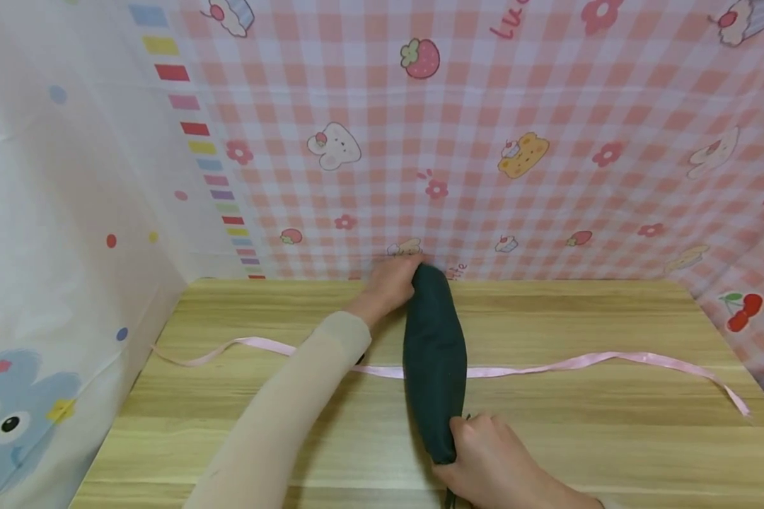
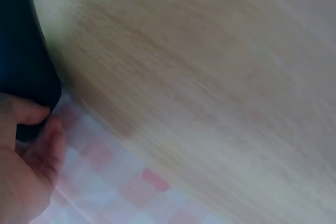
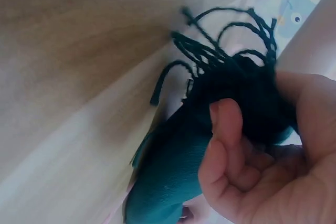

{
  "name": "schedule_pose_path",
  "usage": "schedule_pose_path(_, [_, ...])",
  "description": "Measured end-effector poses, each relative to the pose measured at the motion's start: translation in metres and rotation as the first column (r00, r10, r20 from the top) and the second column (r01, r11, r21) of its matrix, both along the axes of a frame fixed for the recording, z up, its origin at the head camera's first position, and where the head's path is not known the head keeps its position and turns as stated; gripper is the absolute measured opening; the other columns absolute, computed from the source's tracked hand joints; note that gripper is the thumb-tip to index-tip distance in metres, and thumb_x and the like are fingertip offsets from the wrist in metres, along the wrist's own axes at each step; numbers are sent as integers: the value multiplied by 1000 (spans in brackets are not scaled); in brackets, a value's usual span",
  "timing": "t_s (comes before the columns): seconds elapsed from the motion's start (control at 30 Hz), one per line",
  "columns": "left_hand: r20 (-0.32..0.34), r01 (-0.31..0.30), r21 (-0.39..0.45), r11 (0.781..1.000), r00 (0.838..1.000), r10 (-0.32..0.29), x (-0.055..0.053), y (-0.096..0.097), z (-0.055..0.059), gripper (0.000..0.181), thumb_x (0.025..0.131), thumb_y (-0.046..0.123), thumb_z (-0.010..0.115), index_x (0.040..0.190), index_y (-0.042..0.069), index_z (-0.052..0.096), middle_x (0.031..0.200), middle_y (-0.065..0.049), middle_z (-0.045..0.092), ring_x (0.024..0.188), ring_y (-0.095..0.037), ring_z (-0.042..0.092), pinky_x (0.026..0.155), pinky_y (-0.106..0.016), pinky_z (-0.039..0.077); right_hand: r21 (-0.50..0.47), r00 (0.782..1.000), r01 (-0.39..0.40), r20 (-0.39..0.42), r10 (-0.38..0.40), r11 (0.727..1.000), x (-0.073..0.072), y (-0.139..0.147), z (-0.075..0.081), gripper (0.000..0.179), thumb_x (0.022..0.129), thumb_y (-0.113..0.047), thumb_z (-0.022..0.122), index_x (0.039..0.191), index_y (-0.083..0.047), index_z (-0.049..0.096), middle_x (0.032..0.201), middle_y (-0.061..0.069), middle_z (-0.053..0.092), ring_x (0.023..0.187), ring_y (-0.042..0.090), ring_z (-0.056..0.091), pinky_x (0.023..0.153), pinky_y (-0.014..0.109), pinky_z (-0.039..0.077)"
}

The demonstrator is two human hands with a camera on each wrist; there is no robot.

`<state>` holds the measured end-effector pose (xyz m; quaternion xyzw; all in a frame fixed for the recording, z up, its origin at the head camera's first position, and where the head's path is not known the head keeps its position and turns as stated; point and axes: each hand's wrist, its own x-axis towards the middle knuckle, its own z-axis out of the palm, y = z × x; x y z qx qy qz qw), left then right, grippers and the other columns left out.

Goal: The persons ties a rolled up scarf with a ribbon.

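Observation:
A dark green scarf (image 1: 436, 353), folded into a long bundle, runs from the back of the table toward the front. My left hand (image 1: 391, 283) grips its far end, thumb and fingers pinching the cloth in the left wrist view. My right hand (image 1: 490, 452) holds the near end with curled fingers. Beyond those fingers, a corded fringe (image 3: 205, 45) sticks out in the right wrist view. A pink ribbon (image 1: 566, 364) stretches left to right over the table, and the scarf crosses above it, hiding its middle.
The wood-grain table (image 1: 579, 452) ends at the back against a pink checkered cloth (image 1: 382, 198). Another printed cloth (image 1: 102, 283) hangs at the left. Beside my left sleeve shows a small dark bit (image 1: 359, 359), mostly hidden.

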<state>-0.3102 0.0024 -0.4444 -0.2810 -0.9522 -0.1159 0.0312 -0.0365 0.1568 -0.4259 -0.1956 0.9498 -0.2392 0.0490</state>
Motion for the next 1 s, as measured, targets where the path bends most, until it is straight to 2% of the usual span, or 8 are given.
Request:
schedule_pose_path(0.1, [-93, -42, -16, 999, 995, 40, 2, -5, 1, 38, 94, 1, 66, 132, 6, 64, 118, -14, 72, 100, -31, 71, 83, -43, 58, 39, 997, -24, 76, 21, 999, 1, 1, 1, 34, 79, -34, 86, 74, -8, 64, 58, -6, 52, 50, 7, 47, 49, 29, 44])
schedule_pose_path(0.2, [-151, -73, -7, 997, 986, 71, 5, -12, 2, 30, 93, 1, 66, 123, 5, 68, 105, -14, 73, 89, -31, 72, 73, -45, 59, 71, 982, -49, 184, 35, 996, 0, 5, 6, 48, 85, -56, 81, 80, -10, 69, 62, -9, 57, 55, 7, 50, 54, 31, 46])
schedule_pose_path(0.3, [-174, -79, 20, 997, 981, 81, 9, -20, 7, 18, 93, 1, 66, 110, 5, 69, 99, -13, 73, 86, -30, 72, 69, -45, 59, 61, 980, -71, 188, 59, 996, -1, 14, 14, 56, 87, -68, 73, 87, -12, 74, 64, -15, 57, 59, 4, 52, 57, 30, 46])
schedule_pose_path(0.43, [-205, -77, 55, 996, 975, 87, 15, -29, 18, 13, 93, 4, 69, 105, 6, 71, 95, -11, 74, 84, -29, 72, 65, -45, 58, 15, 998, -41, 48, 40, 999, -5, 26, 24, 54, 90, -69, 70, 92, -15, 76, 68, -19, 59, 61, -2, 51, 59, 25, 46])
schedule_pose_path(0.53, [-200, -69, 105, 992, 976, 89, 21, -36, 29, 14, 92, 6, 71, 106, 6, 73, 94, -10, 75, 81, -27, 71, 62, -44, 57, -22, 996, 9, -90, -11, 1000, -9, 33, 29, 44, 89, -61, 76, 90, -17, 76, 75, -15, 64, 62, -4, 50, 57, 23, 46])
schedule_pose_path(0.77, [-222, -36, 166, 986, 972, 72, 34, -50, 48, 18, 92, 3, 66, 107, 5, 75, 96, -9, 74, 78, -25, 68, 62, -40, 56, -42, 940, 114, -320, -122, 993, -22, 52, 36, 29, 82, -41, 88, 92, -16, 76, 81, -11, 68, 66, 3, 57, 55, 23, 46])
schedule_pose_path(0.93, [-242, -8, 233, 972, 968, 66, 46, -57, 59, 17, 92, 1, 64, 105, 4, 75, 98, -9, 75, 76, -25, 67, 63, -39, 56, -71, 893, 145, -421, -161, 987, -33, 65, 39, 31, 77, -34, 91, 94, -13, 77, 82, -7, 73, 67, 10, 63, 56, 29, 49])
schedule_pose_path(1.0, [-260, 3, 249, 968, 964, 64, 53, -60, 63, 17, 91, 1, 64, 104, 5, 74, 100, -10, 75, 81, -25, 69, 66, -39, 57, -69, 885, 169, -428, -183, 983, -37, 70, 39, 33, 77, -35, 91, 96, -11, 78, 84, -4, 75, 69, 12, 66, 57, 32, 50])
